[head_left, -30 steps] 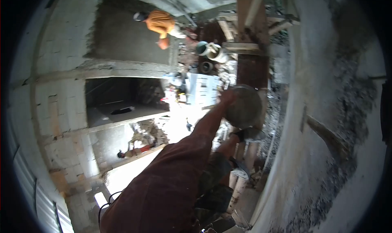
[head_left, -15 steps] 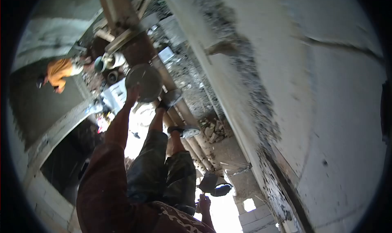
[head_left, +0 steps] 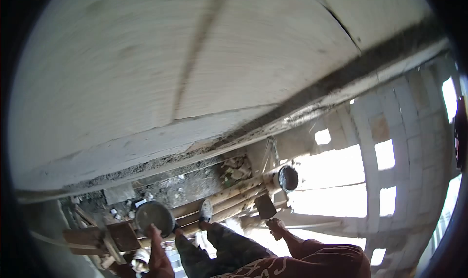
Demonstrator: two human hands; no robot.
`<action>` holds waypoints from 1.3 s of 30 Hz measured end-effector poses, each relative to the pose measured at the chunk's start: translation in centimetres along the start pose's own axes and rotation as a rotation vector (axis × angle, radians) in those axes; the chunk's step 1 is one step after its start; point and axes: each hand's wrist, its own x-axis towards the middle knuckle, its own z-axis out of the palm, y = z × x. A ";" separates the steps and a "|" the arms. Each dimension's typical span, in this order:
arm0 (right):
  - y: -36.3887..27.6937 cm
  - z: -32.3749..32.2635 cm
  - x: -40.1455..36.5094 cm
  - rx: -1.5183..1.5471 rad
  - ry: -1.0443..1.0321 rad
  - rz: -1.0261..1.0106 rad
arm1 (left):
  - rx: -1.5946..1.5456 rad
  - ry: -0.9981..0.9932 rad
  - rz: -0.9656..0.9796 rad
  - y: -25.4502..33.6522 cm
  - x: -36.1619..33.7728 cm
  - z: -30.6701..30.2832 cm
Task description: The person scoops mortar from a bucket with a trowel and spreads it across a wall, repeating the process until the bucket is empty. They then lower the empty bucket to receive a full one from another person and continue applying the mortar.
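My left hand (head_left: 155, 232) is at the near edge of a round grey pan (head_left: 154, 217), its fingers pressed to the rim. In my right hand (head_left: 276, 228) is the handle of a trowel (head_left: 264, 207), whose dark, squarish blade points up and away from me. Just beyond the trowel is a dark round bucket (head_left: 287, 178). The pan and the trowel are apart, one on either side of my legs.
Under my feet run wooden poles (head_left: 234, 200) of a raised platform. A large pale plastered wall (head_left: 146, 58) rises alongside. Rubble (head_left: 236, 169) lies below it. At the right stands a block wall (head_left: 409, 131) with bright openings.
The view has swung round toward the block wall, and the worker in orange has left the view. Both hands keep their hold on the pan and the trowel.
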 end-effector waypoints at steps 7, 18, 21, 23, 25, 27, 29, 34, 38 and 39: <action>11.7 5.8 -2.4 0.313 -0.011 0.204 | 1.146 -0.454 0.661 1.8 -6.5 13.7; 20.3 16.1 -9.6 0.954 0.103 0.646 | 1.448 -0.745 0.680 -7.5 -23.1 31.5; 21.6 19.4 -7.0 0.665 0.148 0.482 | 1.587 -0.878 0.810 -11.1 -25.6 35.9; 20.8 19.3 -4.6 0.499 0.175 0.356 | 1.630 -0.951 0.821 -14.2 -27.5 38.4; 17.8 16.7 -2.3 0.387 0.204 0.265 | 1.670 -1.031 0.822 -17.5 -27.3 40.4; 16.0 14.7 0.9 0.317 0.185 0.201 | 1.722 -1.112 0.920 -20.4 -27.1 41.9; 15.4 13.4 4.7 0.227 0.127 0.191 | 1.754 -1.166 0.894 -22.5 -28.0 42.9; 18.4 13.3 17.2 0.047 0.069 0.145 | 1.729 -1.202 0.939 -25.4 -26.2 43.1; 16.3 15.8 26.0 0.066 -0.010 0.092 | 1.673 -1.142 0.925 -22.2 -20.4 46.4; 15.0 17.4 27.8 0.117 0.000 0.096 | 1.680 -1.139 0.924 -21.4 -20.6 47.1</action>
